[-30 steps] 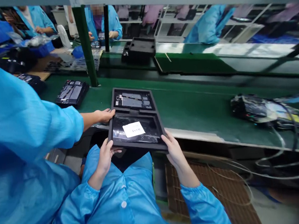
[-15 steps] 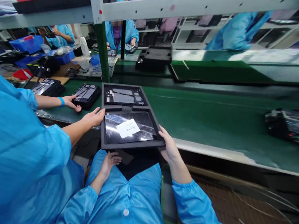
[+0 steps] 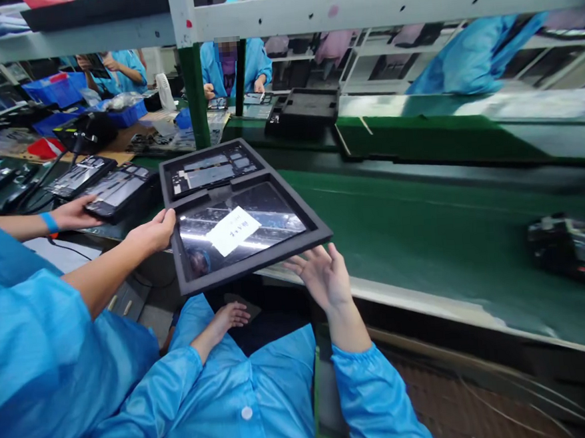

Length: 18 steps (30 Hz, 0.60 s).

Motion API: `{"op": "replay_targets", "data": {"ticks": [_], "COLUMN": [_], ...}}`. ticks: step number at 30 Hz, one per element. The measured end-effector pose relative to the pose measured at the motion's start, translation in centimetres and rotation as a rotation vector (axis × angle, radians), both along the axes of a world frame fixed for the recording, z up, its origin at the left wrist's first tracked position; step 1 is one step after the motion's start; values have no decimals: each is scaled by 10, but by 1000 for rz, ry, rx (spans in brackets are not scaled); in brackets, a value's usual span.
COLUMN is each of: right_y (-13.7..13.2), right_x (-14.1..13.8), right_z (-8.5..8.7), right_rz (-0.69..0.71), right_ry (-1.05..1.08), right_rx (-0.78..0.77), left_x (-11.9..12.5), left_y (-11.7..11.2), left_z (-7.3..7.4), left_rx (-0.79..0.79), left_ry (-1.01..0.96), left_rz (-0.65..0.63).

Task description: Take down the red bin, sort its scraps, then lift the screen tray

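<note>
A black foam tray (image 3: 318, 233) with two recesses is held up by a co-worker's hand (image 3: 154, 231) at its left edge. In its near recess lies a dark glossy screen panel (image 3: 279, 213) with a white paper slip (image 3: 234, 231) on it. The far recess holds an opened tablet body (image 3: 214, 171). My right hand (image 3: 326, 276) is just below the tray's right corner, palm up, fingers spread, holding nothing; whether a fingertip still touches the tray I cannot tell. Over my lap is my left hand (image 3: 228, 319), empty, with loosely extended fingers.
The co-worker's other hand (image 3: 79, 212) is at a stack of opened tablets (image 3: 122, 184) on the left. A green conveyor belt (image 3: 397, 218) runs across, carrying a blurred dark device (image 3: 575, 249) at right. A green post (image 3: 194, 99) and white beam (image 3: 358, 7) stand ahead.
The tray has turned and shifted left with the co-worker's hand. My right hand has let go of its edge and opened. My left hand has moved slightly right.
</note>
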State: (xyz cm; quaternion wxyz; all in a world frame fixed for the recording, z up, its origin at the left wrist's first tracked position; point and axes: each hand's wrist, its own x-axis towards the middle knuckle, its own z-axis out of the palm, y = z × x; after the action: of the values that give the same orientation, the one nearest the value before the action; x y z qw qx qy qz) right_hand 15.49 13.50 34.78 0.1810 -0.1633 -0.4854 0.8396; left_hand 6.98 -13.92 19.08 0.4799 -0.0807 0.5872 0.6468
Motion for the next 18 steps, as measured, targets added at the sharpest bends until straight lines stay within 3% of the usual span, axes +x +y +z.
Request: {"op": "replay_targets", "data": {"ticks": [5,13,16,18], "right_y": [-6,-2,-3,-4], "right_x": [-17,-47,-36,-18], "right_z": [-3,-32,-42,-51], "right_rz": [-21,-109,-198,-205], "right_ry": [43,40,67,148], "right_rx": [-102,-366,-460,-447], "left_x": [1,-9,-25,-49], "left_y": [-10,-11,-11,-10], "left_z": [-9,-38,-56,-73], "left_rx": [91,38,-11,-72], "left_ry": [34,-43,-26,93], "left_rz": [-11,22,-53,-94]}}
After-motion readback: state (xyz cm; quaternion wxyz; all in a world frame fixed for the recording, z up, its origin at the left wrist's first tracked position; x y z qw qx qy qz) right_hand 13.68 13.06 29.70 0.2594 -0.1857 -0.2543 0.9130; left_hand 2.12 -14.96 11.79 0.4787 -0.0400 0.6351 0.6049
